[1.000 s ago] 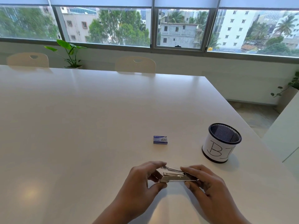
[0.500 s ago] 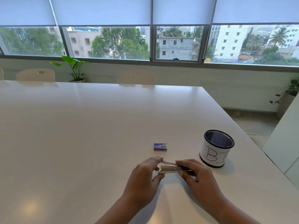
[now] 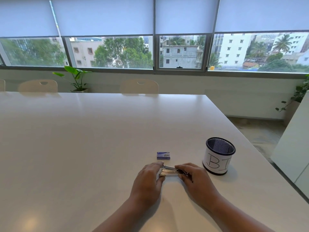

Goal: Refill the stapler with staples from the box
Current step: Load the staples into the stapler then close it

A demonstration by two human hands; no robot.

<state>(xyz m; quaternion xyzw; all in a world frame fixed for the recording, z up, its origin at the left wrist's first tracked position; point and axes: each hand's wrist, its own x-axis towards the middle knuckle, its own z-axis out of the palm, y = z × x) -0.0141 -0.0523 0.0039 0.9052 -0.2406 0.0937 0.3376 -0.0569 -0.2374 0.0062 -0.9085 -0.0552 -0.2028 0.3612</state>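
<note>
White table (image 3: 83,148): L hand (image 3: 147,180) & R hand (image 3: 197,180) grip stapler (image 3: 169,171) w/ curled fingers (image 3: 183,167), staple box (image 3: 163,155) just behind.

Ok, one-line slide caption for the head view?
Left hand and right hand hold the stapler at the white table, staple box lying just beyond, mesh cup at right.

The mesh cup's (image 3: 219,156) white wrap reads "BI" in handwriting

Both hands are holding a small metal stapler (image 3: 170,171) just above the white tabletop (image 3: 83,148): the left hand (image 3: 148,180) is pinching one end, the right hand (image 3: 195,178) is gripping the other. A blue staple box (image 3: 163,155) is lying just beyond, a mesh cup (image 3: 218,156) to its right.
</note>
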